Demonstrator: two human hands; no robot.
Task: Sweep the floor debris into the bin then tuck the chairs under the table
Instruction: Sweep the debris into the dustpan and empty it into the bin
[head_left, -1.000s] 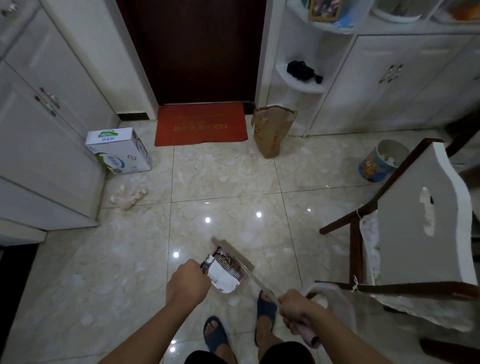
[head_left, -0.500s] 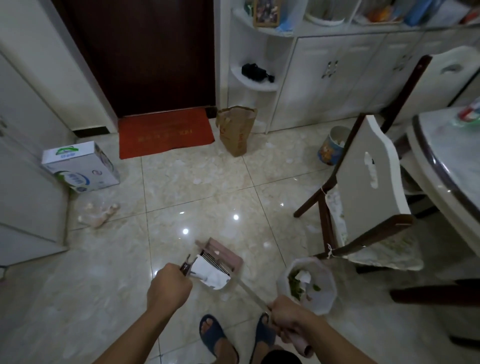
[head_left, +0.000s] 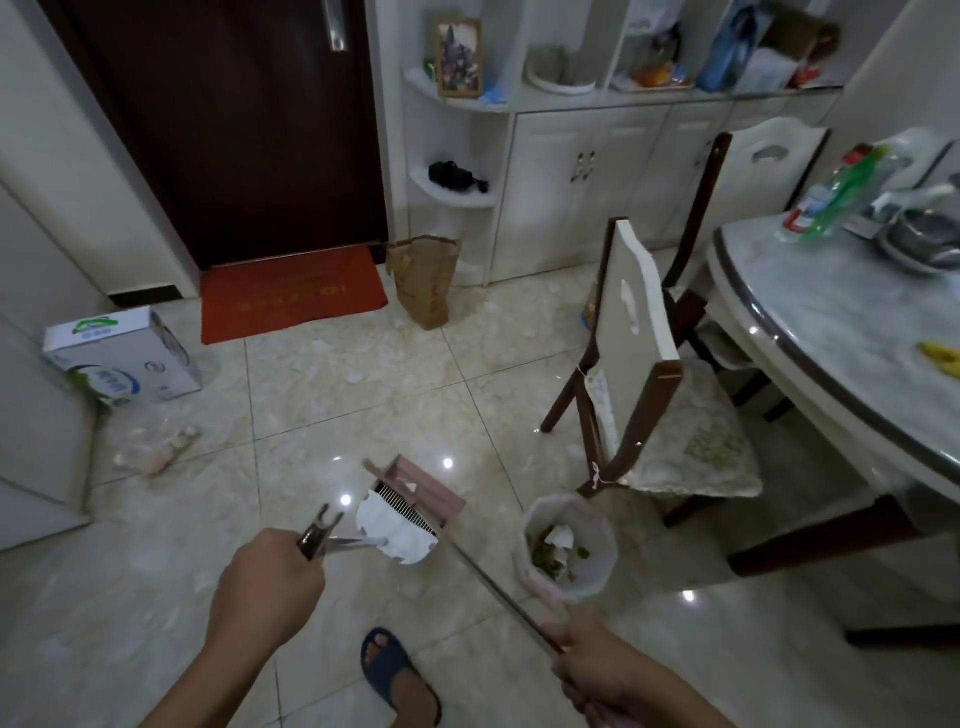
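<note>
Two hands clamped — left hand (head_left: 265, 587) on dustpan handle (head_left: 332, 535), right hand (head_left: 592, 660) on broomstick (head_left: 498, 587) (carton (head_left: 122, 358) lettering unreadable).

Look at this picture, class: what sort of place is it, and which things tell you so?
Most likely a home's dining area by the front entrance: a round marble-topped dining table with white-backed wooden chairs, a dark wooden door with an orange doormat, and white built-in cabinets.
</note>
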